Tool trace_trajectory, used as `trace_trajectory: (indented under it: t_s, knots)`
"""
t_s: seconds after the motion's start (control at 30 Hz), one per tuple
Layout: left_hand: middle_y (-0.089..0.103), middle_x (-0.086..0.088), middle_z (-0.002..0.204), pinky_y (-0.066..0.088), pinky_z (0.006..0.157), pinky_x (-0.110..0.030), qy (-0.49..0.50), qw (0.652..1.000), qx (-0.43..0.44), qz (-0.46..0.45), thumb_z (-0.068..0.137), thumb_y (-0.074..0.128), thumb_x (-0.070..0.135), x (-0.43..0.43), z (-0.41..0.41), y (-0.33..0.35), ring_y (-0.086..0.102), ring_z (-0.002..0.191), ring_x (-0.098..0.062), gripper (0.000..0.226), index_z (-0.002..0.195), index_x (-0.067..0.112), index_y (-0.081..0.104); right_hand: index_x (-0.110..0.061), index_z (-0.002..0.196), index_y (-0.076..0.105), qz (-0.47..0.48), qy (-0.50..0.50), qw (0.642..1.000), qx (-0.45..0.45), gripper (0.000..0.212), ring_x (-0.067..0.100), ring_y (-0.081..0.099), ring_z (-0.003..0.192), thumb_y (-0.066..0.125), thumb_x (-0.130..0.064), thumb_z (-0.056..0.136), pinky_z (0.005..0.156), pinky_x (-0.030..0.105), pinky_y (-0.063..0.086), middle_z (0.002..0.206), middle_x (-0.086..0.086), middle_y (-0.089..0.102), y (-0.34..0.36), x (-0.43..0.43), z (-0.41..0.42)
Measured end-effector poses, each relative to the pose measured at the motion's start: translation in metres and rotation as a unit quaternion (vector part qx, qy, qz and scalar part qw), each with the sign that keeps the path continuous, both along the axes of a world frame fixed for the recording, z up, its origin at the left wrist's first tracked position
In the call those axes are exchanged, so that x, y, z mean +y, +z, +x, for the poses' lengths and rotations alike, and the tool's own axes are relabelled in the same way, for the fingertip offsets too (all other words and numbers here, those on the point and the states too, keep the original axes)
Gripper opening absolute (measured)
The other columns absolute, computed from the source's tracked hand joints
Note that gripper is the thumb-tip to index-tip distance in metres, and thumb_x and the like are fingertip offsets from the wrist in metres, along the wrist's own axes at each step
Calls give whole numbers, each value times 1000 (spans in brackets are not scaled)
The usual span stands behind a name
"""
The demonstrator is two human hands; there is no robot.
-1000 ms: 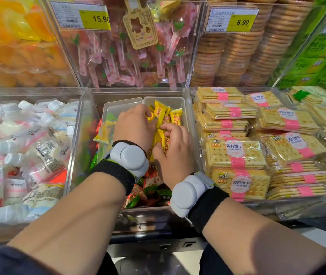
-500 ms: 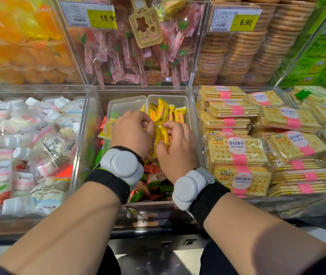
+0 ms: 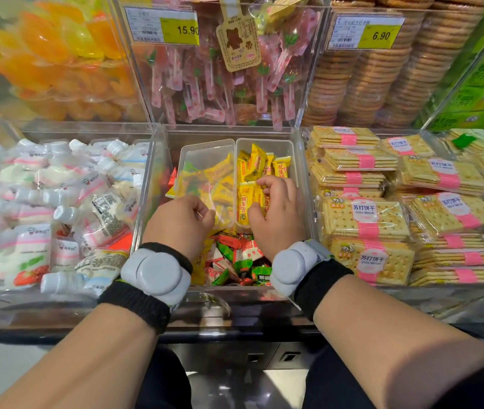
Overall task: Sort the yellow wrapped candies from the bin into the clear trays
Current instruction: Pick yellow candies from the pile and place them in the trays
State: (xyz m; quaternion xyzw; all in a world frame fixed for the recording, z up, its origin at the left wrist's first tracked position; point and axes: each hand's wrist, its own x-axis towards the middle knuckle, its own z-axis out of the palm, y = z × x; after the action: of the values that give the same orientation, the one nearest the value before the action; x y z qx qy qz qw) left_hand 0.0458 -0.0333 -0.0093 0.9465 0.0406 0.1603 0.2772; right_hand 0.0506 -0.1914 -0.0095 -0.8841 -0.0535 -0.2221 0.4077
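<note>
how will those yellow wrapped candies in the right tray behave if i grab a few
The yellow wrapped candies look small and light, so several should lift in one grip. Their glossy wrappers likely slide against each other. Flat pillow shapes seem unlikely to roll, though those standing on end in the right tray may topple.

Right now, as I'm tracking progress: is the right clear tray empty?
No, the right clear tray holds several yellow wrapped candies, with the right hand among them.

Behind the left hand (image 3: pixel 180 222) and the right hand (image 3: pixel 276 214), each wrist wears a black knitted band (image 3: pixel 134 302) carrying a rounded pale-grey pod (image 3: pixel 156 273). The forearms are bare, with dark clothing (image 3: pixel 161 379) below.
</note>
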Motion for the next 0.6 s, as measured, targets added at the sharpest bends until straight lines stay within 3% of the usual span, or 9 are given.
trace_trajectory:
  t_s: [0.17, 0.43, 0.6]
  knots:
    - [58, 7, 61, 33, 51, -24, 4, 995, 58, 76, 80, 58, 40, 7, -9, -8, 55, 59, -16, 27, 60, 24, 50, -12, 112, 53, -14, -4, 1000, -2, 35, 25, 45, 107, 54, -9, 77, 91, 44, 38, 114, 7, 49, -1, 0, 0]
    - [52, 4, 69, 37, 54, -27, -9, 977, 130, 167, 76, 61, 51, 2, -20, -8, 51, 64, -18, 35, 81, 18, 52, -11, 111, 53, -28, -2, 1000, -2, 34, 25, 46, 105, 54, -8, 77, 88, 46, 39, 114, 8, 50, 0, 0, 0]
    - [45, 7, 66, 34, 51, -26, -5, 969, 165, 183, 74, 64, 41, 2, -24, -8, 48, 62, -17, 30, 87, 19, 49, -12, 109, 53, -29, -1, 1000, -2, 33, 26, 46, 104, 54, -8, 76, 87, 47, 40, 113, 8, 49, -1, 0, 1]
